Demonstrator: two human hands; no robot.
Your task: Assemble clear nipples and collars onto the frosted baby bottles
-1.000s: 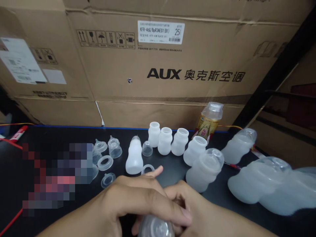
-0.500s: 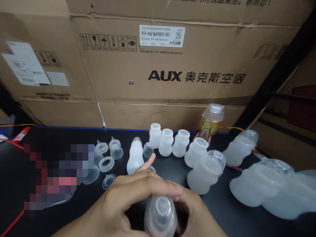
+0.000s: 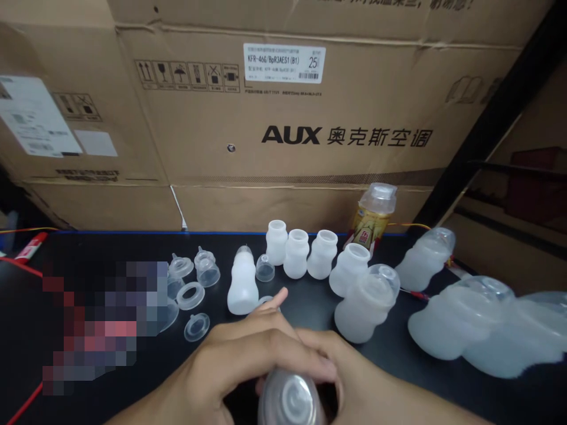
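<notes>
At the bottom centre, both my hands are wrapped round a baby bottle whose clear domed cap (image 3: 292, 398) faces up at me; its body is mostly hidden. My left hand (image 3: 248, 354) curls round it from the left, fingers crossing beyond the cap and one fingertip pointing out. From the other side, my right hand (image 3: 345, 360) closes in, its fingers largely hidden by the left. A milky bottle (image 3: 243, 283) with a teat on top stands just beyond them, beside a small clear cap (image 3: 265, 268).
Several open milky bottles (image 3: 296, 257) stand behind. Capped bottles (image 3: 458, 321) are to the right. Clear teats (image 3: 207, 268), a collar ring (image 3: 190, 295) and a disc (image 3: 196, 326) lie left, near a blurred-out patch. A yellow drink bottle (image 3: 370, 227) stands before a large cardboard box (image 3: 283, 165).
The capped bottle has tilted and dropped slightly between my hands, so more of the cap's top faces me. My right hand has shifted a little, and the view has moved slightly.
</notes>
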